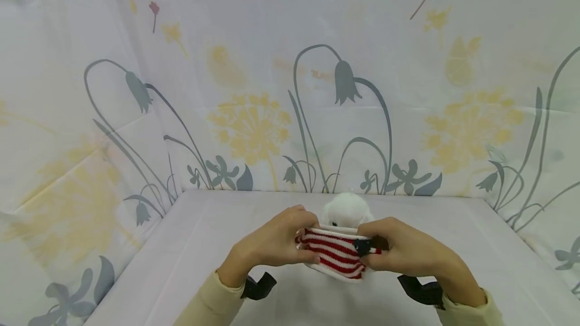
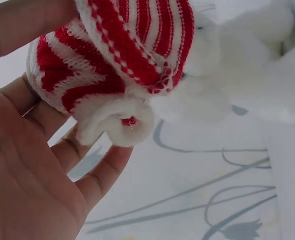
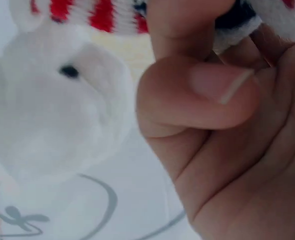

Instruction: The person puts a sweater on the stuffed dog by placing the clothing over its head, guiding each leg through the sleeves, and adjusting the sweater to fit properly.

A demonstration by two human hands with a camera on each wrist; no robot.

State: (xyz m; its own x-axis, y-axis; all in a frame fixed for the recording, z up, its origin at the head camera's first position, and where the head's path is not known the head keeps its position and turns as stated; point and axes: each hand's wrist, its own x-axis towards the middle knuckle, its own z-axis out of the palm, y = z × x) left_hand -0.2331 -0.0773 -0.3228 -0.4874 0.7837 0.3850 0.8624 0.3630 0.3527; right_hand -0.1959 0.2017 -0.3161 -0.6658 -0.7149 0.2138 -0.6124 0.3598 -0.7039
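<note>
Both hands stretch a small red-and-white striped knitted doll sweater (image 1: 333, 254) between them. My left hand (image 1: 277, 242) grips its left side, thumb in front. In the left wrist view the knit (image 2: 87, 65) bunches around a rolled white cuff with a red centre. At the sweater's right side, by a dark navy patch (image 1: 361, 246), my right hand (image 1: 401, 246) pinches the fabric between thumb and fingers. Behind the sweater is a white plush toy (image 1: 348, 208) with a dark eye; the knit hides its lower part in the head view. The right wrist view shows its fluffy head (image 3: 57, 120) close to the thumb.
A pale cloth-covered table (image 1: 217, 225) lies under the hands. Behind it and at both sides hangs a white curtain (image 1: 267, 29) printed with grey and yellow flowers. Black straps (image 1: 259, 287) sit at the wrists, beside light beige sleeves (image 1: 210, 301).
</note>
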